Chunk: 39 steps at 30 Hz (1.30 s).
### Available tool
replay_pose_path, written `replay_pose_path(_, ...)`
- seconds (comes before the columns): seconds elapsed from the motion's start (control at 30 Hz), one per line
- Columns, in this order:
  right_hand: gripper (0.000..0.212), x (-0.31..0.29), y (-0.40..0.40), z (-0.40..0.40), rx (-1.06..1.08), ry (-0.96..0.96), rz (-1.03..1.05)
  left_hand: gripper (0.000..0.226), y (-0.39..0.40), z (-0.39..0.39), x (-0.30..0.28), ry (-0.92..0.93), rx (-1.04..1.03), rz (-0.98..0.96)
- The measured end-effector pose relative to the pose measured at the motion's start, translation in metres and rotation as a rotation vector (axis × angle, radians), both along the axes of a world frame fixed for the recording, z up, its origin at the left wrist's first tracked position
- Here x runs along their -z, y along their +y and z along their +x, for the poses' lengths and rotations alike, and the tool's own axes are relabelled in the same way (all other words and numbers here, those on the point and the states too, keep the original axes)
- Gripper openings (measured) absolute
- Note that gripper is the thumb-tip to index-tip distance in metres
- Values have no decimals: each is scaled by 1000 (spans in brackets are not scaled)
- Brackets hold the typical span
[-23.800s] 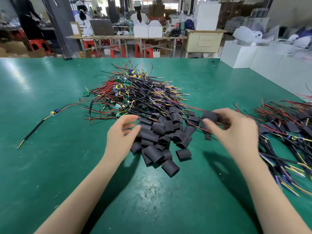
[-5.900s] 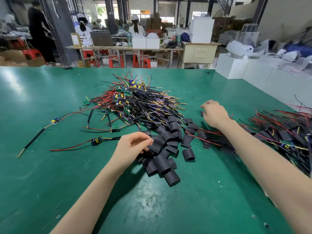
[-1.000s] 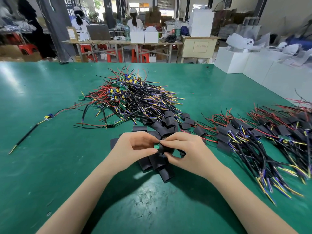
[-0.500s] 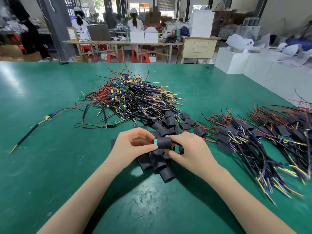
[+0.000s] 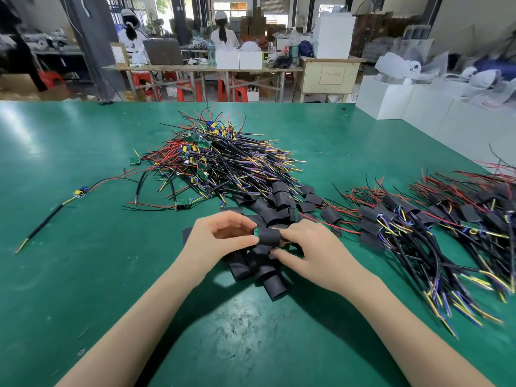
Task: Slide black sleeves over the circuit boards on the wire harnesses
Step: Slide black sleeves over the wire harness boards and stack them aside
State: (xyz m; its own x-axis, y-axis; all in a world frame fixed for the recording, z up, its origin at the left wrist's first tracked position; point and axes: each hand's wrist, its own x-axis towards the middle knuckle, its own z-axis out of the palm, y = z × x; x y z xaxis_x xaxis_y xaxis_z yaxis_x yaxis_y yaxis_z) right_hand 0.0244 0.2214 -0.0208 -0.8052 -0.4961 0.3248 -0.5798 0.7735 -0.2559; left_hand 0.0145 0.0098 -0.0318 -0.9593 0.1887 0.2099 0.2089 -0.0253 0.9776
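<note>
Both hands meet over the loose black sleeves (image 5: 261,263) at the middle of the green table (image 5: 83,275). My left hand (image 5: 220,238) pinches the green edge of a circuit board (image 5: 255,232) that pokes out of a black sleeve (image 5: 269,237). My right hand (image 5: 307,252) grips that sleeve from the right, and the board is almost wholly hidden inside it. Behind lies a tangled heap of bare wire harnesses (image 5: 223,163) with green boards. To the right lie sleeved harnesses (image 5: 418,227) in rows.
One single harness (image 5: 53,210) lies alone at the left of the table. White boxes (image 5: 385,99) stand off the far right edge. Two people sit at a bench (image 5: 195,68) far behind.
Since a second ago the sleeve has slid further over the board, so only a thin green edge shows at its left end. Both hands stay together over the sleeve heap.
</note>
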Motion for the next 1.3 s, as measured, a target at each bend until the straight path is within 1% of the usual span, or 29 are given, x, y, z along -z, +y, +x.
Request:
replay_pose_path(0.13,26,0,-4,3,-42,2,25,19,-1,0,1,-44,25,59)
replay_pose_path(0.27,30,1,-8,7,-70,-28,-45,26,-7,-2,0,-103,85,19)
replay_pose_path(0.33,29,0,-8,7,-67,-48,-113,24,-9,-2,-2,-154,133,28)
replay_pose_path(0.43,27,-4,-9,6,-103,-91,-204,19,-12,-3,-4,-220,228,206)
replay_pose_path(0.5,24,-6,-9,6,-118,-107,-262,16,-12,-3,-4,-248,248,298)
replay_pose_path(0.63,21,-3,-11,7,-119,-80,-298,18,-8,-2,-1,-268,238,319)
replay_pose_path(0.73,17,-1,-13,7,-119,-59,-321,21,-5,0,1,-229,271,274)
replay_pose_path(0.83,16,0,-12,6,-117,-59,-330,23,-3,1,1,-189,261,221)
replay_pose_path(1.0,22,2,-9,5,-127,-63,-298,19,0,3,1,-226,200,198)
replay_pose_path(1.07,30,1,-8,4,-85,-54,-320,18,2,2,1,-219,123,133)
replay_pose_path(1.13,32,-3,-7,2,-36,-28,-342,19,2,1,0,-191,64,66)
replay_pose_path(1.23,33,-12,1,0,74,93,-362,26,0,-1,-2,-60,29,-33)
replay_pose_path(1.3,27,-20,18,-4,207,156,-459,25,-5,-1,-4,38,-39,-71)
